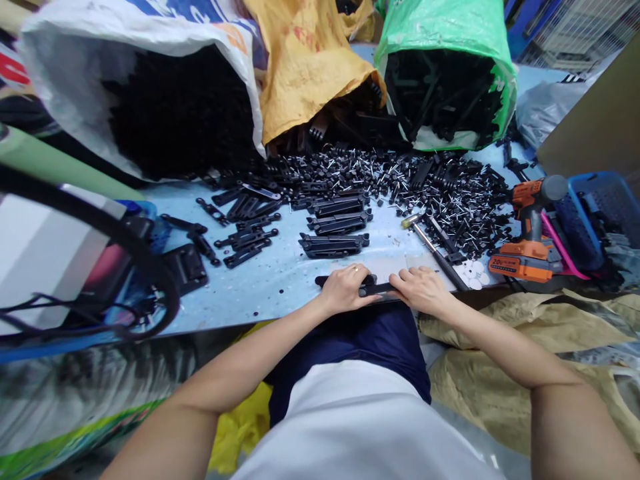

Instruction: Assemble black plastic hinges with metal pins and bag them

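At the front edge of the blue table (220, 300), my left hand (347, 288) is closed round a black plastic bracket (380, 289). My right hand (419, 288) grips the other end of the same bracket, its fingers curled over it. The bracket lies level between the two hands, and the palms hide its ends. Just beyond them sit several assembled black brackets (334, 245) in a stacked column. To the right of my right hand lies a small hammer (435, 250) with a black handle and a yellowish head tip.
An orange cordless drill (530, 233) stands at the right beside a blue basket (583, 220). Loose screws and black parts (380, 173) spread across the back. Behind them lie open white (50, 80), orange (300, 80) and green (450, 27) bags. Slim black pieces (247, 243) lie to the left.
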`<action>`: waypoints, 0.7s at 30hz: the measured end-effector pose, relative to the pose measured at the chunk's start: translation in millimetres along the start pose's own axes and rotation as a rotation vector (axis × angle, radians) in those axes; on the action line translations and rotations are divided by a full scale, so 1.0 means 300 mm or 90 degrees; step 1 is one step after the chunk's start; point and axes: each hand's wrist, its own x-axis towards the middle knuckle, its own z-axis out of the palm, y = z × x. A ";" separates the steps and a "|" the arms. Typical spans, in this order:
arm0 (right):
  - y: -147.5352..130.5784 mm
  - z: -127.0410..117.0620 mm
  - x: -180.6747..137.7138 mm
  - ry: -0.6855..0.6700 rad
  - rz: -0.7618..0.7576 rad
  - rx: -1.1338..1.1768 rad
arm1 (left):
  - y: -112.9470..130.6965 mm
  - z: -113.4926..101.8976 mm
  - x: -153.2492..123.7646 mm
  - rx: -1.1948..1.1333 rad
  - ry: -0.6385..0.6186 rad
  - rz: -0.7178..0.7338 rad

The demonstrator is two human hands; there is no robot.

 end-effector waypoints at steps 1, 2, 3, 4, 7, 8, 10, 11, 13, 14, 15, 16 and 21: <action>0.013 0.027 -0.004 0.016 -0.007 0.013 | 0.010 -0.004 0.012 0.003 -0.028 0.006; 0.027 0.058 -0.010 0.035 -0.014 0.027 | 0.021 -0.009 0.033 0.009 -0.049 0.019; 0.041 0.089 -0.016 0.057 -0.021 0.040 | 0.032 -0.015 0.066 0.017 -0.057 0.032; 0.054 0.118 -0.023 0.083 -0.024 0.052 | 0.041 -0.023 0.111 0.028 -0.051 0.041; 0.069 0.185 -0.049 0.152 -0.002 0.084 | 0.039 -0.058 0.309 0.072 -0.010 -0.008; 0.066 0.197 -0.059 0.165 0.010 0.095 | 0.027 -0.070 0.385 0.092 -0.014 -0.045; 0.056 0.205 -0.077 0.181 0.026 0.120 | -0.005 -0.090 0.521 0.133 -0.031 -0.125; 0.054 0.202 -0.083 0.190 0.029 0.130 | -0.021 -0.095 0.573 0.138 -0.043 -0.150; 0.068 0.183 -0.082 0.215 0.031 0.137 | -0.043 -0.092 0.632 0.140 -0.058 -0.181; 0.086 0.167 -0.072 0.228 0.039 0.131 | -0.048 -0.085 0.640 0.140 -0.057 -0.185; 0.113 0.148 -0.055 0.239 0.057 0.118 | -0.050 -0.076 0.635 0.142 -0.052 -0.186; 0.148 0.126 -0.028 0.243 0.085 0.101 | -0.049 -0.065 0.621 0.146 -0.043 -0.186; 0.356 0.015 0.200 0.169 0.344 0.028 | -0.041 -0.037 0.539 0.156 -0.026 -0.176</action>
